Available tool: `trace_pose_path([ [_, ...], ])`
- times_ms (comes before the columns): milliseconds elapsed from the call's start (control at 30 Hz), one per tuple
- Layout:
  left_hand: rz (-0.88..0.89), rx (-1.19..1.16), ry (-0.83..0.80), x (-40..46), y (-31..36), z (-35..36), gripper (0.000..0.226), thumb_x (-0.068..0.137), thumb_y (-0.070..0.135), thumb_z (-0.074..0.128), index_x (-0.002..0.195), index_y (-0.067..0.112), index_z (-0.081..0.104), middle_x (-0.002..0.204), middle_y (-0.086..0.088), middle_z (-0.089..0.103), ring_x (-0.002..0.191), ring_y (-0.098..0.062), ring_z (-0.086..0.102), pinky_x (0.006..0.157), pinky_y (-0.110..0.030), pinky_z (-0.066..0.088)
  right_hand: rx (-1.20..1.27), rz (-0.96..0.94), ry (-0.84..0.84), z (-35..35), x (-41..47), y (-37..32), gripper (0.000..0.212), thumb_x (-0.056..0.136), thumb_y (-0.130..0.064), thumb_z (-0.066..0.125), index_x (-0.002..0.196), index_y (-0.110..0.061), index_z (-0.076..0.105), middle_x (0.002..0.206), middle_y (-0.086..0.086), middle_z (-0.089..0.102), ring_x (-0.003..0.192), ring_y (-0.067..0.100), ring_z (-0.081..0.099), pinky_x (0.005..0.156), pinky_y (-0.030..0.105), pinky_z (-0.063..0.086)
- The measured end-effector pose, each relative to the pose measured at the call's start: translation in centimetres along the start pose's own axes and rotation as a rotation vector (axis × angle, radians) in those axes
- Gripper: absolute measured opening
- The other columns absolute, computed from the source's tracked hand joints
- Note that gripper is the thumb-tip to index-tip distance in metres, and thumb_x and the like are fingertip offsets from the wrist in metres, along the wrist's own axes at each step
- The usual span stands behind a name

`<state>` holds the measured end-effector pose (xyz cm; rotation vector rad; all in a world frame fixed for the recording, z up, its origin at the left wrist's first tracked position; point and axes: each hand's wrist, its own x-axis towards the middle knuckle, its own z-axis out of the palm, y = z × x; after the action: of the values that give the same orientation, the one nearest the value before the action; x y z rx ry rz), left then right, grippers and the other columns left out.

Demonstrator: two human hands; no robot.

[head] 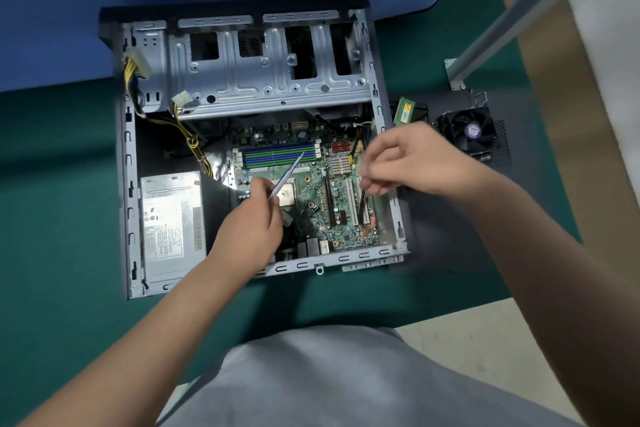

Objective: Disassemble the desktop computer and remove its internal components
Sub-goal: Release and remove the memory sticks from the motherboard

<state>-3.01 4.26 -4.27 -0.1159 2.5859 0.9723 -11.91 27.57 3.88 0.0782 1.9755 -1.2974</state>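
My left hand (251, 222) grips screwdriver (286, 175) over CPU (286, 195); right hand (407, 158) pinches cable (363, 201), mid-frame. Yank could rip the connector.

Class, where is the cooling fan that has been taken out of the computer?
In the head view, the cooling fan lies outside the computer case, to its right on a dark panel, beside the green memory stick.

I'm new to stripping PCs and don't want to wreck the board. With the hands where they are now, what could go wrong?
1. The left hand holds a screwdriver right over the bare CPU; a slip could scratch it or the motherboard.
2. The right hand pinches a thin cable over the expansion slots; tugging could strain its connector.
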Motion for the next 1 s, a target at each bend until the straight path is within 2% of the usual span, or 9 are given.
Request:
trace_pose_path([
  [100,0.002,0.016,-0.008,0.1,0.0,0.1,0.004,0.099,0.029,0.032,0.097,0.027,0.029,0.056,0.002,0.055,0.034,-0.007,0.051,0.037,-0.022,0.029,0.172,0.073,0.148,-2.6,-1.5,3.6,0.005,0.084,-0.003,0.064,0.087,-0.004,0.068,0.078,0.011,0.073,0.071,0.018,0.071,0.062,0.02,0.056],
  [233,0.005,0.027,-0.01,0.1,-0.2,0.3,0.004,0.098,0.031,0.032,0.098,0.029,0.029,0.054,0.0,0.056,0.035,-0.01,0.051,0.04,-0.025,0.031,0.346,0.321,0.193,-3.6,-1.6,11.0,0.01,0.088,-0.005,0.06,0.096,-0.001,0.064,0.079,0.007,0.074,0.071,0.013,0.07,0.063,0.018,0.054],
  [400,-0.002,0.046,0.003,0.2,-0.4,0.4,0.004,0.098,0.031,0.031,0.098,0.028,0.029,0.055,-0.001,0.056,0.04,-0.015,0.052,0.042,-0.028,0.033,0.342,0.515,0.255,-1.5,-0.7,17.2,0.011,0.086,-0.007,0.063,0.093,0.001,0.065,0.07,0.008,0.073,0.066,0.013,0.071,0.058,0.019,0.055],
  [633,-0.021,0.05,0.003,0.2,-0.5,0.5,0.005,0.099,0.032,0.031,0.096,0.028,0.029,0.052,-0.001,0.055,0.033,-0.01,0.05,0.04,-0.024,0.03,0.131,0.451,0.32,-0.5,0.7,18.6,0.008,0.083,0.001,0.061,0.078,0.003,0.067,0.061,0.006,0.069,0.051,0.009,0.065,0.058,0.021,0.057],
  [700,-0.019,0.053,0.001,0.3,-0.5,0.5,0.005,0.099,0.032,0.031,0.096,0.028,0.03,0.052,-0.001,0.055,0.034,-0.011,0.051,0.041,-0.025,0.031,0.1,0.417,0.35,-0.3,0.8,18.6,0.008,0.085,0.003,0.059,0.083,0.005,0.066,0.063,0.007,0.068,0.049,0.008,0.063,0.055,0.022,0.054],
  [800,-0.017,0.064,-0.017,0.2,-0.4,0.6,0.006,0.099,0.033,0.031,0.097,0.027,0.03,0.053,-0.001,0.056,0.036,-0.014,0.05,0.041,-0.028,0.036,0.095,0.392,0.412,-0.1,0.7,18.7,0.012,0.088,0.004,0.052,0.089,0.006,0.064,0.066,0.009,0.066,0.049,0.01,0.063,0.054,0.023,0.052],
  [867,-0.023,0.064,-0.032,0.2,-0.3,0.6,0.006,0.099,0.033,0.031,0.098,0.027,0.031,0.055,-0.002,0.056,0.037,-0.015,0.051,0.042,-0.029,0.039,0.095,0.377,0.432,-0.2,0.6,18.6,0.01,0.09,-0.001,0.056,0.089,0.005,0.064,0.068,0.011,0.066,0.052,0.012,0.063,0.059,0.026,0.053],
  [933,-0.032,0.058,-0.055,0.3,-0.3,0.5,0.006,0.099,0.033,0.031,0.099,0.027,0.031,0.056,-0.002,0.056,0.034,-0.011,0.049,0.041,-0.027,0.036,0.079,0.342,0.457,-0.7,0.5,18.1,0.01,0.091,-0.008,0.059,0.088,0.0,0.064,0.073,0.012,0.068,0.057,0.015,0.063,0.064,0.029,0.054],
  [1000,-0.041,0.047,-0.089,0.4,-0.3,0.4,0.005,0.099,0.033,0.031,0.099,0.028,0.032,0.057,-0.002,0.056,0.033,-0.01,0.046,0.04,-0.025,0.035,0.045,0.291,0.501,-1.5,0.7,16.9,0.012,0.093,-0.008,0.054,0.086,-0.006,0.064,0.075,0.01,0.069,0.06,0.015,0.064,0.061,0.026,0.055],
])
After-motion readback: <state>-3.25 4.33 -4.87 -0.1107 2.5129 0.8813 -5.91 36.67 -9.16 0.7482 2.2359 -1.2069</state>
